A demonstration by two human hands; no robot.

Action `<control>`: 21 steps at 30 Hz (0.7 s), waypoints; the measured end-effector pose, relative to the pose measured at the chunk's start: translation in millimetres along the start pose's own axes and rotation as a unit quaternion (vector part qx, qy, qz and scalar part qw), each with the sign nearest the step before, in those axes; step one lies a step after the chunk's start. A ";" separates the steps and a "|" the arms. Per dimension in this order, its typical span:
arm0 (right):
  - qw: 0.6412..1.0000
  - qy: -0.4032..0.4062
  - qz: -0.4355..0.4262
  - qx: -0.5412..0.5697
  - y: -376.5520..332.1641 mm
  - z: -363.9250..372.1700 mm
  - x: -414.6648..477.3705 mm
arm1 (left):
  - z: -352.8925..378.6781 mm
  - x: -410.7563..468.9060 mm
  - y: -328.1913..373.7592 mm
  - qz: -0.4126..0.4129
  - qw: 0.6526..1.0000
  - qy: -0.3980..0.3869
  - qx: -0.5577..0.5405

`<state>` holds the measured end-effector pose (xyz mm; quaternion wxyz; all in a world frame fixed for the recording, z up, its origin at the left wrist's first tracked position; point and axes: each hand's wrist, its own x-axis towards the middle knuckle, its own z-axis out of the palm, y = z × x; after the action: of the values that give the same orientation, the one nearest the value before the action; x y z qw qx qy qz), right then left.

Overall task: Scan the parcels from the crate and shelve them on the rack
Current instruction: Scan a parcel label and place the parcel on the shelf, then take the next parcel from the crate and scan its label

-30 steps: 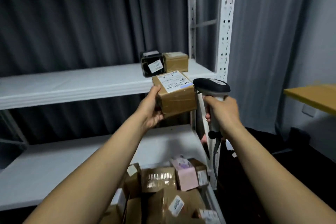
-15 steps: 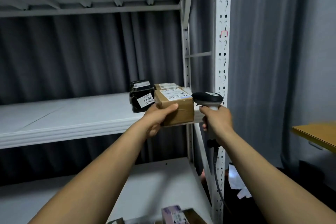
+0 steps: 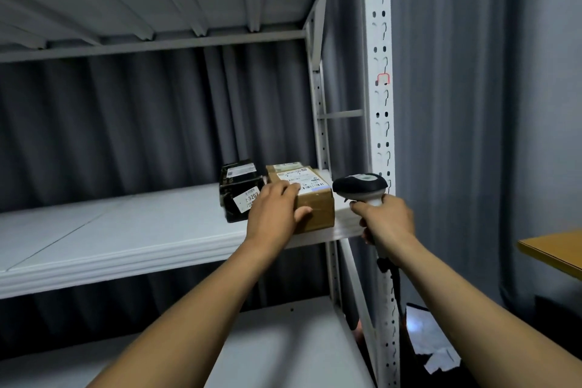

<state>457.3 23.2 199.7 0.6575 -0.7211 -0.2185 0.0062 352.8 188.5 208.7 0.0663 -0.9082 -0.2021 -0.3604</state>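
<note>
Now the left hand (image 3: 274,214) has set the brown taped cardboard parcel (image 3: 316,209) on the white middle shelf board (image 3: 126,230) of the rack, near its right end; half a second ago it held the parcel in the air at the shelf's front edge. Its fingers curve over the parcel's top and white printed label, and its thumb presses the front face, gripping it. The right hand (image 3: 385,224), as before, wraps round the pale handle of the black-headed handheld barcode scanner (image 3: 360,187), just right of the parcel. The left hand hides the parcel's left edge, so I cannot tell whether the parcel touches the glossy black box with white stickers (image 3: 239,189) beside it. Behind, a second brown cardboard box (image 3: 285,167) shows only its top. The label print is too blurred to read. A pleated grey curtain (image 3: 141,123) hangs beyond the white perforated steel upright (image 3: 381,104).
</note>
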 end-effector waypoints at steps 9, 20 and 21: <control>0.995 -0.029 -0.029 -0.094 3.0 19.2 16.1 | 12.3 43.9 -15.0 -0.050 0.983 -0.046 0.170; 0.994 -0.042 -0.033 -0.096 -1.3 36.0 24.3 | 10.3 50.0 -36.4 -0.192 0.974 -0.112 0.042; 0.994 -0.043 -0.035 -0.098 -2.0 37.2 24.8 | 9.4 49.6 -37.8 -0.190 0.975 -0.111 0.041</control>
<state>468.2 66.5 203.5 0.5732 -0.7732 -0.2712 -0.0070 375.6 241.2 234.6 0.0109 -0.8843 -0.3912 -0.2546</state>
